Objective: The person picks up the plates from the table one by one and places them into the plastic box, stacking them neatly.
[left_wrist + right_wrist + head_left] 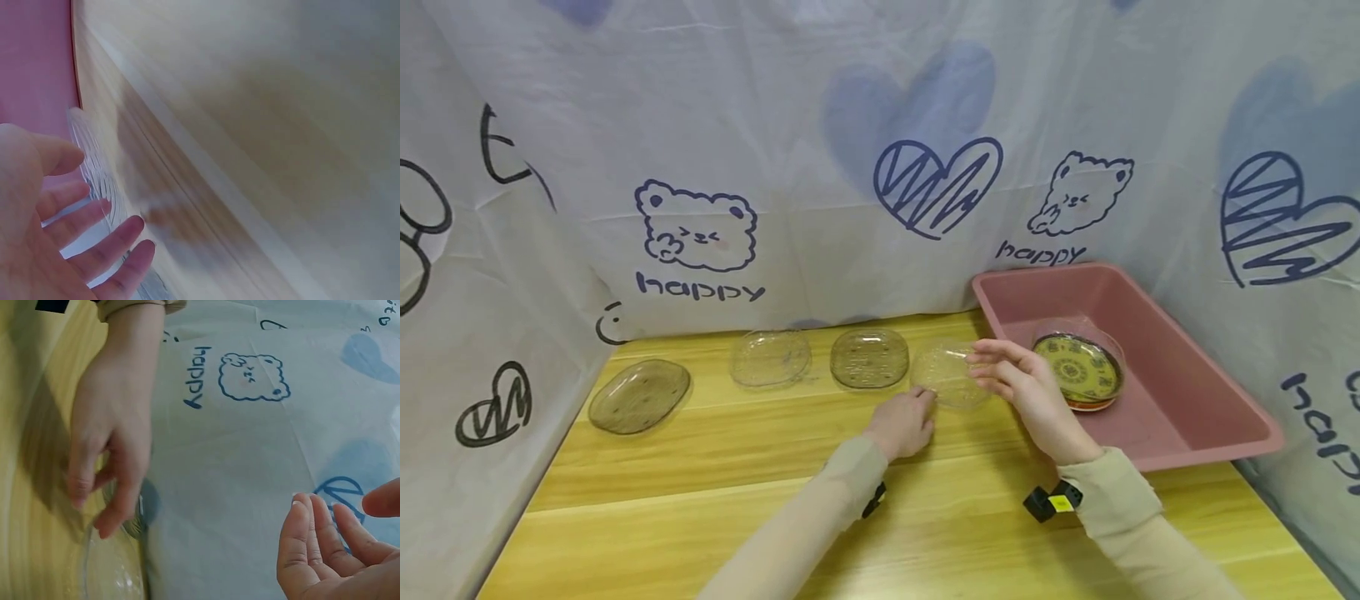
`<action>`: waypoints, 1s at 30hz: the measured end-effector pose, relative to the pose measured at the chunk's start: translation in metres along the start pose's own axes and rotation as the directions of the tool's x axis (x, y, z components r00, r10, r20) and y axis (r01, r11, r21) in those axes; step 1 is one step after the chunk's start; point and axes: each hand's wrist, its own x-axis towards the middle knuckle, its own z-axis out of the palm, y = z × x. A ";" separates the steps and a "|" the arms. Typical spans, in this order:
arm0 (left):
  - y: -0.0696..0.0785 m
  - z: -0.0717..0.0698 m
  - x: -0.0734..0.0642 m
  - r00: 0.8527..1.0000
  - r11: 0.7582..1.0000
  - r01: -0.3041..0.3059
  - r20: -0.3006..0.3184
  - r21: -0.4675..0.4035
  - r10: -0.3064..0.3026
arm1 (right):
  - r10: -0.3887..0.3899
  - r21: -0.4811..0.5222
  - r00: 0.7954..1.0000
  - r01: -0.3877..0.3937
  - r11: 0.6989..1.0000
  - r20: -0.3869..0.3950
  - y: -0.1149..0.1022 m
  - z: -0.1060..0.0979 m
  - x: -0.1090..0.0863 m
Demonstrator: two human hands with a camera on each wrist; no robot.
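Observation:
A clear glass plate lies on the table between my two hands. My left hand reaches down to its near left edge, fingertips right at the rim; in the left wrist view the fingers are relaxed and spread beside the clear plate. Above the plate's right side hovers my right hand, its fingers loosely extended with nothing in them. A brown-tinted glass plate lies just left of the clear one. In the right wrist view, the right hand's fingers stay raised, apart from the plate.
Further left lie another clear plate and a tilted-looking brown oval plate. A pink bin at the right holds a yellow patterned plate with clear glass over it. A printed white curtain hangs behind the wooden table.

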 end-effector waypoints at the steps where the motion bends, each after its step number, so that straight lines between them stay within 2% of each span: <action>1: -0.002 0.000 -0.002 1.000 1.000 -0.006 -0.004 -0.007 0.006 | 0.002 0.007 1.000 -0.002 1.000 -0.001 0.002 0.002 0.000; 7: -0.015 0.001 -0.010 0.997 0.996 -0.060 -0.050 -0.072 0.056 | 0.010 0.060 0.999 -0.007 0.998 -0.048 0.020 0.012 0.004; 18: -0.047 0.002 -0.032 0.984 0.977 -0.149 -0.119 -0.155 0.131 | 0.074 0.090 0.991 -0.065 0.994 -0.112 0.043 0.027 0.013; 23: -0.061 -0.001 -0.042 0.980 0.965 -0.166 -0.143 -0.205 0.138 | 0.117 0.069 0.987 -0.109 0.992 -0.115 0.052 0.032 0.017; 30: -0.081 -0.007 -0.058 0.982 0.950 -0.140 -0.162 -0.279 0.098 | 0.149 0.014 0.984 -0.149 0.989 -0.099 0.062 0.041 0.021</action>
